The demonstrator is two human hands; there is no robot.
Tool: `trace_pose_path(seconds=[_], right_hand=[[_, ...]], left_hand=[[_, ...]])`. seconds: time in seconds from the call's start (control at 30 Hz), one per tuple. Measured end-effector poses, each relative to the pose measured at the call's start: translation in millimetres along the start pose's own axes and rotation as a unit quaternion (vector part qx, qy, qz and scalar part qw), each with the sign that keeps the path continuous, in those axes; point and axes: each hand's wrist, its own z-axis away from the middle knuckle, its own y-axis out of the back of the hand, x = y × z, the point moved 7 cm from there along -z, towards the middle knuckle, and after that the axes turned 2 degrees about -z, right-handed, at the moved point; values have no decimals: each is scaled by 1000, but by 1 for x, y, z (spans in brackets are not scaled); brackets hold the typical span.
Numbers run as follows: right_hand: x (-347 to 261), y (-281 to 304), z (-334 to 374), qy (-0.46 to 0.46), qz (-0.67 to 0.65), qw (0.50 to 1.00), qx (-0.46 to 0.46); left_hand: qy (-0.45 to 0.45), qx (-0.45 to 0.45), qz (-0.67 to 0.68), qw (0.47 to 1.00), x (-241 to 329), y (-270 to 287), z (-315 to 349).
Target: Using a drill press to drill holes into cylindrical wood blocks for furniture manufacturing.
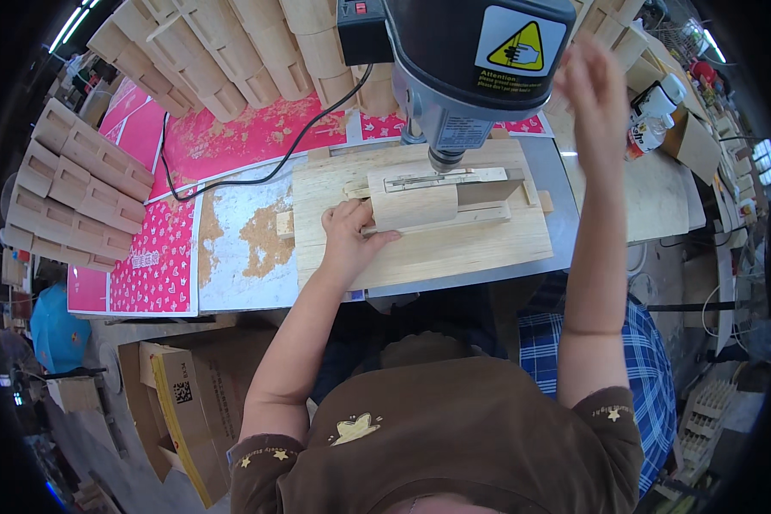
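Note:
A pale wooden block with a rounded face (415, 206) lies in a wooden jig fixed on a flat board (454, 261). My left hand (349, 238) grips the block's left end, its thumb stretched along the near side. Over the block hangs the chuck (446, 158) of a dark bench drill press (454, 51). My right hand (593, 81) is raised at the press's right side, smeared by motion; whether it holds a lever there does not show. A narrow slot area with metal strips runs along the block's top edge, right under the chuck.
Stacked wooden pieces (223, 60) line the back of the table, with another pile (81, 188) at the left. A black cable (270, 176) crosses the pink sheet with sawdust. Bottles (649, 133) stand at the right. An open cardboard box (197, 403) sits below.

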Motion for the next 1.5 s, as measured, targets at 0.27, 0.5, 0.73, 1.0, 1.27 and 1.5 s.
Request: trace_pose_path(seconds=[0.27, 0.5, 0.73, 1.0, 1.27, 1.5], right_hand=[[-45, -21, -41, 47, 248, 963, -98], [-73, -9, 79, 5, 221, 973, -64], [-15, -15, 126, 88, 169, 981, -37], [-72, -19, -1, 28, 180, 983, -29], [-39, -18, -48, 44, 216, 975, -34], [-62, -10, 89, 87, 190, 976, -53]], left_hand=[[-5, 3, 11, 1000, 1, -2, 0], [-4, 10, 6, 1000, 0, 2, 3], [-16, 4, 2, 1000, 3, -4, -1], [-16, 7, -33, 999, 2, -6, -1], [-41, 13, -13, 999, 25, -31, -15], [-18, 20, 1, 1000, 22, -24, -10]])
